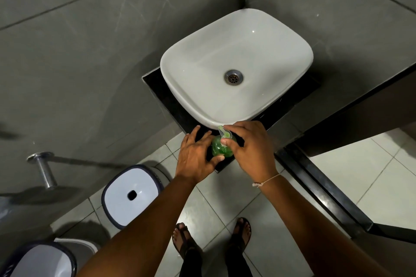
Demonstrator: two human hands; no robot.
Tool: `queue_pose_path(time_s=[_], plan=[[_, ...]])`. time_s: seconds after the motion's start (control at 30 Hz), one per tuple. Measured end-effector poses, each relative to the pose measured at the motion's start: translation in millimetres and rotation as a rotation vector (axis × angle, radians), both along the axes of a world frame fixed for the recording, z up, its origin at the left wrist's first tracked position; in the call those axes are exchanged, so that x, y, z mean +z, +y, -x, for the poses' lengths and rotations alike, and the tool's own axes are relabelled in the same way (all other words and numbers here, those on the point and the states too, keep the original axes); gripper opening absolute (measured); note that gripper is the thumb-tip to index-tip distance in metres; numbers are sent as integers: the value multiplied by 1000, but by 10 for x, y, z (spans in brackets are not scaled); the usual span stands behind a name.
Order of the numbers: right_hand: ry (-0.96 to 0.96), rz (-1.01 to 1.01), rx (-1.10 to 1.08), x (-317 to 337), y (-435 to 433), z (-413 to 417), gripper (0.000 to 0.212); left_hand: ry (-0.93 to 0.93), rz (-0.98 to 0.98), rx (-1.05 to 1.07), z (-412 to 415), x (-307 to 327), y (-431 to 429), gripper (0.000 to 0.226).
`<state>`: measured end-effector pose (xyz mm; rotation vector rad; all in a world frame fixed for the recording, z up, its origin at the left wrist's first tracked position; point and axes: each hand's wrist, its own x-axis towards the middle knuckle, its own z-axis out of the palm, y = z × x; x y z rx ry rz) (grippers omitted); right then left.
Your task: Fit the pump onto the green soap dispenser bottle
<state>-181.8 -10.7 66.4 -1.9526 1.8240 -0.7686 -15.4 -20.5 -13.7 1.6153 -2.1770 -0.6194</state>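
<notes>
Head view: green bottle (pixel 221 149) stands upright on the black counter (pixel 225 164) corner, between my hands, just in front of the sink (pixel 236 63). Left hand (pixel 198 153) cups its side; right hand (pixel 249 146) pinches the pump (pixel 224 134) on top, nozzle twd the sink, so right does the seating I reckon. Grey tiled washroom, bin (pixel 132 195) below-left

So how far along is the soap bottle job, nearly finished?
Nearly. The pump already sits on top of the green bottle. The left hand steadies the bottle while the right hand grips the pump collar. Whether it is tightened I cannot tell; that and letting go remain.
</notes>
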Motion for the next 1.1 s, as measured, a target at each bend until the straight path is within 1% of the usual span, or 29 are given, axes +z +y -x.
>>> queue_pose_path(time_s=[0.13,0.27,0.4,0.57,0.67,0.9,0.93,1.03,1.1], plan=[[52,-92,112,107,-60,24,32,-8,-1,-11,-14,6,-5,65],[114,-185,284,232,-148,101,34,-5,4,-8,-9,15,11,69],[227,-174,383,299,-181,158,40,-20,-5,-14,-14,9,6,70],[282,-135,442,338,-216,188,38,-26,-11,-19,-25,-15,-4,70],[302,-130,482,365,-239,201,40,-32,-22,-25,-32,-17,-9,69],[347,-147,542,398,-300,238,41,-57,-25,-37,-29,-18,-21,69],[329,-158,539,416,-297,225,41,-59,-35,-38,-33,18,-20,69],[327,-163,545,416,-269,222,50,-64,-37,-53,-35,22,-42,73],[322,-156,448,446,-249,266,59,-101,-47,-65,-30,53,-47,81]])
